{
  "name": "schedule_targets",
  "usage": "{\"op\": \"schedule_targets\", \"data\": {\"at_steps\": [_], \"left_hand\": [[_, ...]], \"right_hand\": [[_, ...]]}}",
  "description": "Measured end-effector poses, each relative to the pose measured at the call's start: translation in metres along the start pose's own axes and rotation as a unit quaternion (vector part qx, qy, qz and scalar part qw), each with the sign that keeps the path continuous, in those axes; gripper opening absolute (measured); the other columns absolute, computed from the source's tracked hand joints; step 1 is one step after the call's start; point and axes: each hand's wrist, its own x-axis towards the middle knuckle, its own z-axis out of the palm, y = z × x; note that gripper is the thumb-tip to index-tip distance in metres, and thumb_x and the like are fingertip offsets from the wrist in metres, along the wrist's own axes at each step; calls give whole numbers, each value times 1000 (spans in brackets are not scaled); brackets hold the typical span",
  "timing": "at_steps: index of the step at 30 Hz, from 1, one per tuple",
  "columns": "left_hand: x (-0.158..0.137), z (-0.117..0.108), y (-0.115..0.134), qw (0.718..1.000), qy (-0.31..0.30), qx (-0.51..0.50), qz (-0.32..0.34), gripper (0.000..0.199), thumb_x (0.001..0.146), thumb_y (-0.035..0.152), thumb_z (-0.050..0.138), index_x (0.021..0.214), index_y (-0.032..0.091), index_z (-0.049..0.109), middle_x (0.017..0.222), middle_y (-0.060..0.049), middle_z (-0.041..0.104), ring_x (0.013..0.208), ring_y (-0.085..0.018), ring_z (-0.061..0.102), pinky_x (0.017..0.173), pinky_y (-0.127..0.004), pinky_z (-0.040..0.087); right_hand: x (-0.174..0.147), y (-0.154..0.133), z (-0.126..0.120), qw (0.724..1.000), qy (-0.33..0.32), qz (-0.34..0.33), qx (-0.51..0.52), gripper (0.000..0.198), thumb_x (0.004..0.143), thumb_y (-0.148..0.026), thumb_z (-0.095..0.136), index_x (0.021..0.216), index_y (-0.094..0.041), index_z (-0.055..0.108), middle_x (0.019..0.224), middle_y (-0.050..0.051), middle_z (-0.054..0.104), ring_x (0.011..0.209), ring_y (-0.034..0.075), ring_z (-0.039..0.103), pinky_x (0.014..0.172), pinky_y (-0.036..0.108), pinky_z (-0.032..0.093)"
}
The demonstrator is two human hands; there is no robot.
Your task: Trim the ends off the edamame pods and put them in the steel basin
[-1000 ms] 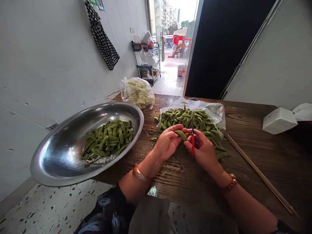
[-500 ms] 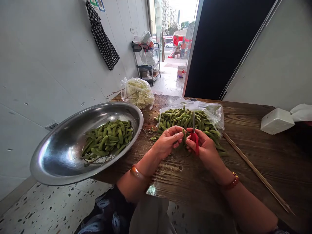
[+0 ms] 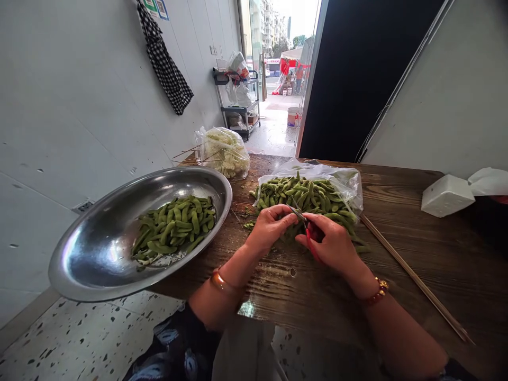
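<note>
My left hand [image 3: 269,228] is closed in a pinch over the table; the edamame pod in its fingertips is mostly hidden now. Red-handled scissors [image 3: 313,247] are in my right hand [image 3: 335,242], their blades apart and pointing left at the left fingertips. Just beyond both hands lies a heap of green edamame pods [image 3: 304,194] on a clear plastic bag [image 3: 352,182]. More pods [image 3: 183,225] rest in a big steel basin [image 3: 85,251] to the left, which sits tilted at the table's edge.
Behind the basin is a plastic bag of pale cauliflower-like florets [image 3: 224,151] with thin sticks beside it. Long thin wooden sticks [image 3: 413,275] lie on the right of the wooden table [image 3: 400,201]. A white tissue box [image 3: 447,196] stands at the far right.
My right hand has turned the scissors from pointing away to pointing left, bringing the blades to my left fingertips. My left hand stays almost in place.
</note>
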Motion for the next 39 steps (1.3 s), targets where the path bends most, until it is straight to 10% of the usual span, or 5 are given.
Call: {"op": "schedule_targets", "data": {"at_steps": [7,39], "left_hand": [[0,0,-4,997,-22,65,23,24,73,35,72,82,12,71,78,-6,67,73,-13,58,69,-24,46],[10,-23,0,993,-49,87,-59,25,70,34,73,66,11,65,59,-1,58,51,-6,43,47,-18,30]], "right_hand": [[0,3,1,999,-4,-23,-28,52,77,-44,70,121,-18,59,95,7,66,82,22,62,76,36,52],[4,5,-3,993,-107,13,40,30,82,-40,63,100,-17,72,78,3,72,64,16,61,60,27,46]]}}
